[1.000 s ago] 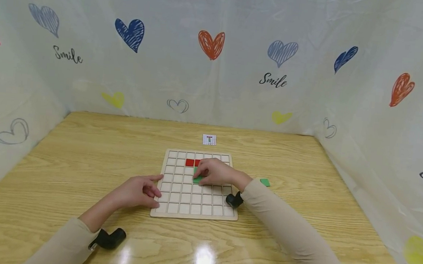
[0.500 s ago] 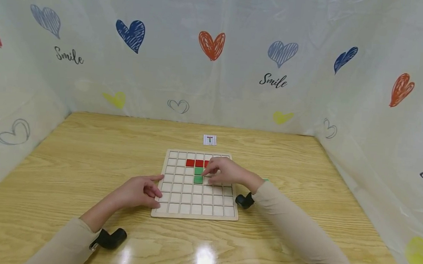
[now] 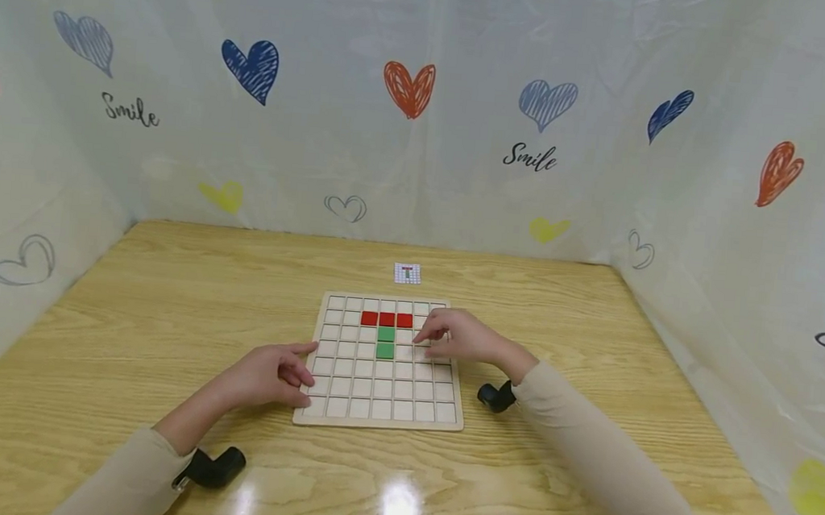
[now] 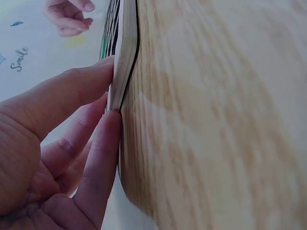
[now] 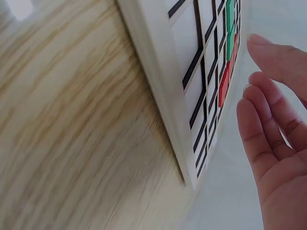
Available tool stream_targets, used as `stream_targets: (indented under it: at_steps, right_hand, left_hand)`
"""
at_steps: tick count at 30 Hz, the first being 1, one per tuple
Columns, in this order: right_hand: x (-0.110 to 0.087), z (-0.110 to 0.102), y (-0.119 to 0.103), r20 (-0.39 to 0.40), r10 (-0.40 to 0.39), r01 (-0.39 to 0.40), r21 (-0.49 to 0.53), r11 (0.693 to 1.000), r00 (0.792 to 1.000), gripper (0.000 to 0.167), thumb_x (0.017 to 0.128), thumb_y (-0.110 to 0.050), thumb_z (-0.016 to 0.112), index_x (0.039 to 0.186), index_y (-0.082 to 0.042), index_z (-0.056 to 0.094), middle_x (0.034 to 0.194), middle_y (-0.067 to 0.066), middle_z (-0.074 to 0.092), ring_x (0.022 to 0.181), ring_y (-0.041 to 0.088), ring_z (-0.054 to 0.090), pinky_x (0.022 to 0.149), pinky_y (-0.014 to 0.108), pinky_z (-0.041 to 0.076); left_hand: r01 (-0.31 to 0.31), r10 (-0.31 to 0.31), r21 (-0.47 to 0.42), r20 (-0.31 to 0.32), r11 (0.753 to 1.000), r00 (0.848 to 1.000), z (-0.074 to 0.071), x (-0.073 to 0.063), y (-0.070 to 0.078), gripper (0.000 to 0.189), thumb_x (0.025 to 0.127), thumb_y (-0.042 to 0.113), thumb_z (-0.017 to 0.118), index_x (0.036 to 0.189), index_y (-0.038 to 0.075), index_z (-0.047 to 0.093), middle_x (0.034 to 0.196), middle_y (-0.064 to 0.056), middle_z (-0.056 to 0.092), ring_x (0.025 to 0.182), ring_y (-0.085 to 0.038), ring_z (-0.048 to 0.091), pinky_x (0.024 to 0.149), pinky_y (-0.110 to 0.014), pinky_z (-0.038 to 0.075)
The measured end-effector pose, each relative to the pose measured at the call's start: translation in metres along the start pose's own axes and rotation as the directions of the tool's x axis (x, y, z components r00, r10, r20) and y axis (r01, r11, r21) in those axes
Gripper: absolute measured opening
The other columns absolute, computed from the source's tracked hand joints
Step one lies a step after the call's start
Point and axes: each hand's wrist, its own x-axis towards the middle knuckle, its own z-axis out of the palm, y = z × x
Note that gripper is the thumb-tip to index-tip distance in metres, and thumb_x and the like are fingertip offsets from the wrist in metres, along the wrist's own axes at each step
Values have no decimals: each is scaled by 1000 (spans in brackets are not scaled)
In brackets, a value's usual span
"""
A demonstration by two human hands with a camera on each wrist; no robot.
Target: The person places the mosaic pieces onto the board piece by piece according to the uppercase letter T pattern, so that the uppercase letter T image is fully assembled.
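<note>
A pale wooden grid board (image 3: 382, 389) lies flat on the table. Near its far side, 3 red tiles (image 3: 386, 319) form a row, and 2 green tiles (image 3: 385, 351) run down from the middle one. My left hand (image 3: 268, 373) rests at the board's left edge; up close in the left wrist view, the thumb and fingertips (image 4: 106, 127) touch the rim. Over the board's right part hovers my right hand (image 3: 463, 336), its fingers loosely bent with nothing between them. In the right wrist view, the thumb (image 5: 280, 57) stands apart from the fingertips.
Behind the board lies a small card (image 3: 407, 273) with a printed grid and a red and green T shape. White sheets with heart prints enclose the wooden table (image 3: 183, 304) at the back and sides. Black wrist cameras (image 3: 217, 467) sit on both wrists.
My right hand has let go of the lower green tile and drawn off to the right, uncovering the tiles. A loose green tile right of the board is now out of sight. The left hand stays.
</note>
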Motion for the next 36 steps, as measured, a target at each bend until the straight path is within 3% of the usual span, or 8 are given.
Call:
stream_targets:
  at_steps: [12,21,28,36]
  right_hand:
    - [-20,-7,7,-46,42,-43,-2,999,998,17,79,-2,72,96,-5,72,92,0,61,81,12,54,75,33,49]
    - [-38,-13,12,-101,56,-54,21,998,993,18,80,1,71,98,-1,71,93,7,62,83,21,55,77,39,48]
    - [-53,-19,16,-138,51,-50,11,999,989,17,81,-2,71,98,-2,71,94,3,62,83,17,56,76,37,49]
    - [-71,-22,25,-155,88,-90,-3,996,984,18,82,0,70,99,-2,71,94,4,62,84,18,56,75,40,48]
  left_hand:
    - [18,-18,7,-7,1000,1000,1,-1,1,20,69,13,82,84,7,69,142,-21,37,82,-16,56,69,-23,48]
    - [25,-25,6,-7,1000,1000,1,-2,4,20,70,12,82,84,6,69,142,-21,37,82,-16,56,69,-23,48]
    - [37,-37,12,-8,999,999,1,-2,7,20,70,12,82,83,6,69,142,-21,37,81,-15,55,68,-23,47]
    - [14,-14,10,0,1000,1000,1,-2,5,20,70,12,82,84,6,69,142,-23,36,82,-16,56,68,-23,48]
